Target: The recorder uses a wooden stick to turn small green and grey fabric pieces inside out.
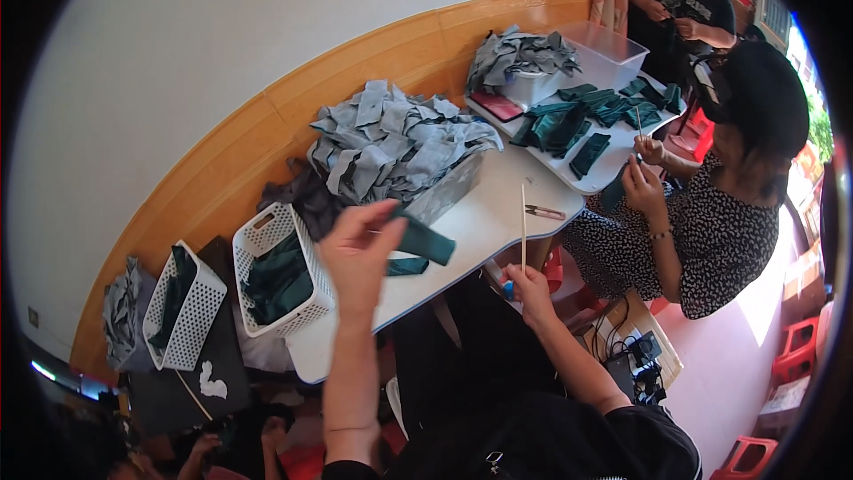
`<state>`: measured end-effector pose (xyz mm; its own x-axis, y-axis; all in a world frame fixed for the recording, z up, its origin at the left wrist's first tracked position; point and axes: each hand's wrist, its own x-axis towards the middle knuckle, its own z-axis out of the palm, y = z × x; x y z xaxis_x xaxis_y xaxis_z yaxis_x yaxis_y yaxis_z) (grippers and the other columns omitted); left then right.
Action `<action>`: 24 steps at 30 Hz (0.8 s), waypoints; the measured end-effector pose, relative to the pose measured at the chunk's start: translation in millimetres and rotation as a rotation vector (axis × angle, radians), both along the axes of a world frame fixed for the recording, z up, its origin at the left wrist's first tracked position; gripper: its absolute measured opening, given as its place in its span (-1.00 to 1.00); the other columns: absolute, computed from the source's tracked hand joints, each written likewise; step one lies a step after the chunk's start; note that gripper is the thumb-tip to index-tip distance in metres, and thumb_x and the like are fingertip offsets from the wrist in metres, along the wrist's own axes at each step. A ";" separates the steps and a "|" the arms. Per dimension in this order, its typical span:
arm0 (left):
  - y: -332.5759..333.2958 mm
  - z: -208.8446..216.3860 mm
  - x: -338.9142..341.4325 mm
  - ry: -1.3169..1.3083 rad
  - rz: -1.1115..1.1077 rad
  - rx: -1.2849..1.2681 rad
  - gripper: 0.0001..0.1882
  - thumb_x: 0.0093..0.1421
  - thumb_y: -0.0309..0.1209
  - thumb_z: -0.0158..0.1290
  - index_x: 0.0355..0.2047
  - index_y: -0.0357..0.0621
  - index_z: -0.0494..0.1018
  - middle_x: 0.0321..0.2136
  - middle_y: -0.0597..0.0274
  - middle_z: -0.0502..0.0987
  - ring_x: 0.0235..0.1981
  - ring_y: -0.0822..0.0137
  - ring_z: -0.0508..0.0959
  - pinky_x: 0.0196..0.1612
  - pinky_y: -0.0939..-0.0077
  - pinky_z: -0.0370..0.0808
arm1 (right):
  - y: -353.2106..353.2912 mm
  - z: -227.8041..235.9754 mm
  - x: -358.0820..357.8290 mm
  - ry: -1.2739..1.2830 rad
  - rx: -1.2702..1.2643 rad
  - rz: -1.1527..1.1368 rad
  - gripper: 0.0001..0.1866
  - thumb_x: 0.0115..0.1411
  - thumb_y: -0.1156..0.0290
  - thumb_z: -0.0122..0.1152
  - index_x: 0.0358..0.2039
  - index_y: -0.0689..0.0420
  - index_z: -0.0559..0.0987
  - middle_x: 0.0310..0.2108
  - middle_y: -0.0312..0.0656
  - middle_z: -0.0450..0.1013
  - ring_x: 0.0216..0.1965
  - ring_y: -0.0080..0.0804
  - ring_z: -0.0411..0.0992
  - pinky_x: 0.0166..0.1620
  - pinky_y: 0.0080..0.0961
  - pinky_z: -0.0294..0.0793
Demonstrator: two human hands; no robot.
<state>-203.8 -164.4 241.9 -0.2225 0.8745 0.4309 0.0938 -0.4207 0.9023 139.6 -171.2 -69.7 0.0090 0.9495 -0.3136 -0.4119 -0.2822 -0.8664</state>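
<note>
My left hand (354,249) is raised above the front of the white table (511,182), its fingers pinching a dark green strip of cloth (428,240). My right hand (530,295) grips a thin pale wooden stick (523,222), which points upward near the table's edge. Something small and blue (508,288) shows at that hand's fingers; I cannot make out what it is. Another dark green cloth piece (408,266) lies on the table just beyond my left hand. To the right of it rests a small pair of pinkish-handled thread snips (545,212).
A box (451,191) heaped with grey cloth pieces (382,138) stands at the back. White perforated baskets (322,283) of green cloth are on the left. At right, a co-worker (711,213) holds a stick beside a second table (593,180) with green pieces and a clear bin (613,44).
</note>
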 end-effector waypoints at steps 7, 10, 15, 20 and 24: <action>11.2 64.0 -208.5 -0.048 0.398 0.106 -0.57 0.61 -0.65 0.56 0.43 -0.33 0.89 0.23 0.09 0.96 0.19 0.28 0.93 0.34 0.40 0.87 | -40.6 12.2 -21.6 -0.347 0.306 0.268 -0.73 0.82 0.26 0.58 0.15 0.21 1.00 -0.18 -0.38 0.89 -0.17 -0.62 0.74 -0.05 -0.48 0.67; 34.5 58.5 -304.0 -0.046 0.397 -0.008 -0.61 0.64 -0.60 0.55 0.41 -0.32 0.90 0.18 0.10 0.97 0.15 0.28 0.93 0.31 0.38 0.86 | -42.9 53.0 -66.5 -0.580 0.351 0.496 -0.76 0.78 0.23 0.62 0.20 0.09 1.01 -0.15 -0.23 0.93 -0.08 -0.46 0.89 -0.01 -0.33 0.81; 12.5 -14.1 -343.0 -0.064 0.361 -0.200 -0.67 0.69 -0.50 0.53 0.37 -0.32 0.92 0.11 0.11 0.99 0.09 0.29 0.94 0.26 0.37 0.86 | 7.7 44.8 -127.7 -0.851 0.686 0.431 -0.74 0.71 0.23 0.65 0.25 0.02 1.00 0.05 -0.17 0.93 0.00 -0.08 0.95 0.07 -0.12 0.91; -81.2 -154.4 -274.1 -0.093 0.309 -0.395 -0.71 0.74 -0.41 0.52 0.32 -0.31 0.94 0.03 0.13 1.00 0.03 0.30 0.95 0.20 0.35 0.86 | 76.4 26.1 -174.8 -1.084 0.761 0.416 -0.59 0.63 0.13 0.71 0.36 0.00 0.95 0.24 -0.14 0.85 0.04 0.04 0.94 0.12 0.04 0.93; -139.6 -251.1 -169.9 -0.161 0.176 -0.653 -0.67 0.77 -0.35 0.51 0.35 -0.32 0.92 -0.06 0.06 1.02 -0.04 0.30 0.97 0.12 0.34 0.86 | 89.2 -6.4 -193.4 -1.218 0.822 0.433 -0.49 0.59 0.06 0.74 0.42 -0.01 0.92 0.36 -0.12 0.80 0.06 0.12 0.93 0.16 0.14 0.94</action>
<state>-373.7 -304.0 -9.3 -0.4017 0.8885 -0.2219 -0.0455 0.2227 0.9738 -53.9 -82.1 -76.1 -0.4516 0.8484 0.2761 0.6272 0.5220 -0.5781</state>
